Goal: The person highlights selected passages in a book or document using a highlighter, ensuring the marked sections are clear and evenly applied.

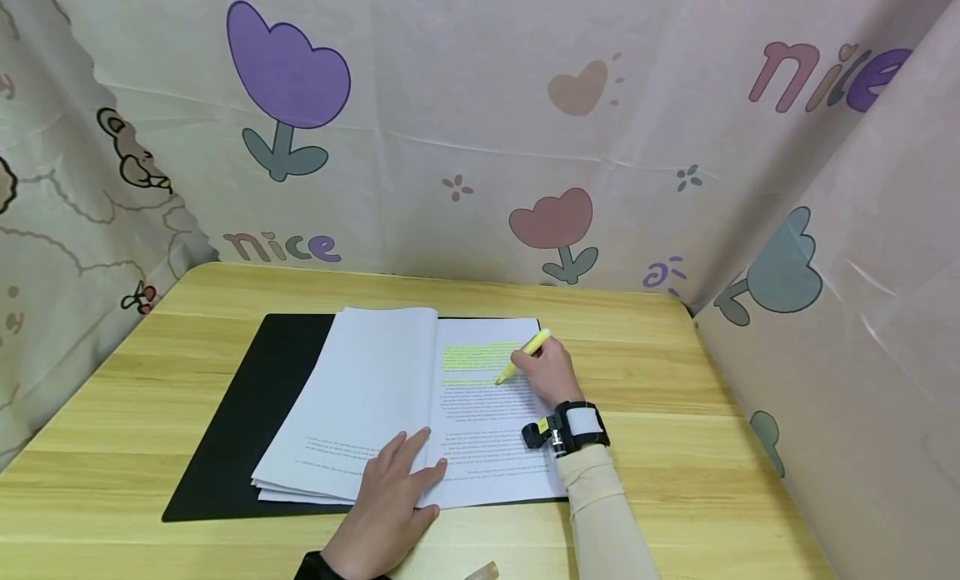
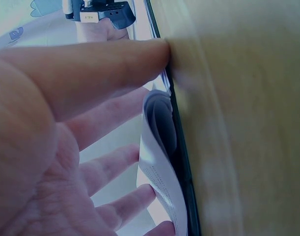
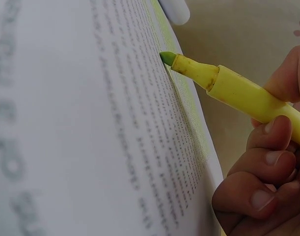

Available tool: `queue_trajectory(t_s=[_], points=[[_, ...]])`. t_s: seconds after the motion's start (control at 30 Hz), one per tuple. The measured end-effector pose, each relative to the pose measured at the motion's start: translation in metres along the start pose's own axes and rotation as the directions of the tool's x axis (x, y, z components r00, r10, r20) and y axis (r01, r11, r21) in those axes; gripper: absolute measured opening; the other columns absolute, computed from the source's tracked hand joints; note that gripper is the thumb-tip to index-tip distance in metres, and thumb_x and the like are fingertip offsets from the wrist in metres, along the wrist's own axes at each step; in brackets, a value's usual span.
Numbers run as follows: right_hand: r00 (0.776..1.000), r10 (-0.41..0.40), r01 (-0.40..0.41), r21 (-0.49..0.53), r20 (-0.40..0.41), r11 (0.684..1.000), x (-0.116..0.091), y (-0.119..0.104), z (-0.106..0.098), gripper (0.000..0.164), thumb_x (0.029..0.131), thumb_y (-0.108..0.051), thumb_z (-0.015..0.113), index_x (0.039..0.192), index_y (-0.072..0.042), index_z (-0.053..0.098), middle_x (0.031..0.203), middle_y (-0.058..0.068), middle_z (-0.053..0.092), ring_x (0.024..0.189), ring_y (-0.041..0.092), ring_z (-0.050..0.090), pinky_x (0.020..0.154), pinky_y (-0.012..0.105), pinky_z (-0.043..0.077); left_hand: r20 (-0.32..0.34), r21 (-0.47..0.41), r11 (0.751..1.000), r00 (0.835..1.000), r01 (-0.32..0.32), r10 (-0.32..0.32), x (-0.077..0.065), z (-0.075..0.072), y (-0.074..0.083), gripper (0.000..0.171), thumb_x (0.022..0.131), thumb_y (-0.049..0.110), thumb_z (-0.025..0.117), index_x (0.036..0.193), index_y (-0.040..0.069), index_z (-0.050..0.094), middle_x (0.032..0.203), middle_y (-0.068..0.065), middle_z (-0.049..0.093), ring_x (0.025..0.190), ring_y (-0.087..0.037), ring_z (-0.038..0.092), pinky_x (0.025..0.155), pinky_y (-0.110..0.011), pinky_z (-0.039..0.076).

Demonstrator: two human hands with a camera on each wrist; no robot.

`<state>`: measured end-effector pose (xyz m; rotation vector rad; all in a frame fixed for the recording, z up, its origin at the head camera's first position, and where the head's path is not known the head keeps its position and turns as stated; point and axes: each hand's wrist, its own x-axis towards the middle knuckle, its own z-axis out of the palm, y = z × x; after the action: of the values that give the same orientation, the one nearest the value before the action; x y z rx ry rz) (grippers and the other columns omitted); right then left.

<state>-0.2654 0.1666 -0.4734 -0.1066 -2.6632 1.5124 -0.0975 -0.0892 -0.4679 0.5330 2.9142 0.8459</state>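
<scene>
My right hand (image 1: 552, 373) pinches a yellow highlighter (image 1: 534, 347) over the right-hand page (image 1: 487, 447) of an open stack of printed sheets. In the right wrist view the highlighter's (image 3: 248, 96) uncapped green-yellow tip is right at a line of text. Yellow marking (image 1: 476, 359) covers several lines near the top of that page. My left hand (image 1: 390, 501) rests with fingers spread across the lower fold of the sheets, over the turned left-hand pages (image 1: 367, 380). From the left wrist, the curled page edges (image 2: 159, 123) show beside the fingers.
Beneath the sheets lies a black mat or folder (image 1: 225, 447), sticking out to the left. The wooden table (image 1: 652, 497) is enclosed by a printed curtain (image 1: 450, 80) at the back and sides. A small tan object (image 1: 483, 572) shows at the front edge of the view.
</scene>
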Motion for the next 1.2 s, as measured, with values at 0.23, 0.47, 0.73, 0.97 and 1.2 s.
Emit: queue_trajectory(t_s=[0.23,0.47,0.73,0.97,1.2], points=[[1.000,0.019,-0.019,-0.006,-0.003,1.000,0.0007,0.0005,-0.0008,0.016,0.089,-0.021,0.069,0.094,-0.007,0.063,0.083,0.007,0.058,0.070,0.019,0.052,0.063,0.029,0.041,-0.008,-0.001,1.000,1.000,-0.005,0.005,-0.0008,0.0002,0.0002,0.044,0.083,0.013,0.083,0.126,0.007,0.075,0.158,-0.020,0.042,0.147,-0.049,0.029,0.108,-0.071,0.029],[1.000,0.028,-0.028,0.006,-0.009,1.000,-0.0002,-0.0006,-0.0026,0.016,0.089,-0.020,0.069,0.093,-0.007,0.062,0.083,0.007,0.058,0.071,0.019,0.051,0.064,0.030,0.040,-0.004,0.000,1.000,1.000,-0.001,0.001,-0.0004,0.0002,0.0002,0.044,0.084,0.013,0.083,0.126,0.006,0.075,0.158,-0.019,0.042,0.147,-0.049,0.029,0.108,-0.072,0.028],[0.999,0.037,-0.037,0.005,-0.018,0.999,-0.0007,0.0003,-0.0044,0.017,0.088,-0.021,0.069,0.093,-0.006,0.062,0.082,0.006,0.056,0.069,0.019,0.050,0.062,0.030,0.039,0.001,-0.001,1.000,1.000,0.007,-0.007,0.0003,0.0011,-0.0001,0.044,0.083,0.014,0.084,0.126,0.006,0.075,0.159,-0.019,0.042,0.147,-0.049,0.028,0.109,-0.072,0.028],[0.999,0.030,-0.030,-0.001,-0.031,1.000,0.0007,0.0027,-0.0048,0.018,0.088,-0.022,0.069,0.092,-0.006,0.063,0.080,0.006,0.055,0.068,0.019,0.049,0.060,0.029,0.038,0.002,-0.002,1.000,1.000,0.014,-0.014,0.0000,0.0018,-0.0002,0.045,0.084,0.015,0.084,0.127,0.006,0.075,0.159,-0.019,0.041,0.148,-0.048,0.028,0.109,-0.072,0.027],[0.999,0.032,-0.032,-0.002,-0.037,0.999,0.0019,0.0034,-0.0059,0.018,0.087,-0.022,0.069,0.092,-0.006,0.063,0.080,0.006,0.056,0.067,0.019,0.049,0.058,0.029,0.038,-0.003,-0.003,1.000,1.000,0.008,-0.008,0.0000,0.0015,-0.0005,0.045,0.083,0.015,0.084,0.126,0.006,0.075,0.159,-0.019,0.041,0.148,-0.049,0.028,0.109,-0.072,0.027]])
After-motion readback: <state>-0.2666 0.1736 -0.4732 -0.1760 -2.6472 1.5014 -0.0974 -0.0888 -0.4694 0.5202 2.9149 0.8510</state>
